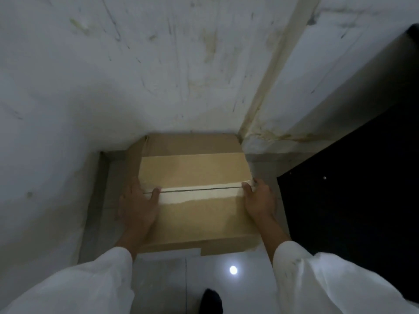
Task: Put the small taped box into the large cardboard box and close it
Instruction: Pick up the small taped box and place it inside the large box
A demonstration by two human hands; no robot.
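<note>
Crosswise, large cardboard box [195, 207] seam.

Both hands [138, 207] [258, 200] flat, fingers spread

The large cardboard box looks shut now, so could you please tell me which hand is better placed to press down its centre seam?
Left, probably: the left hand already lies flat on the large cardboard box, thumb at the centre seam; the right hand hooks the side edge.
</note>
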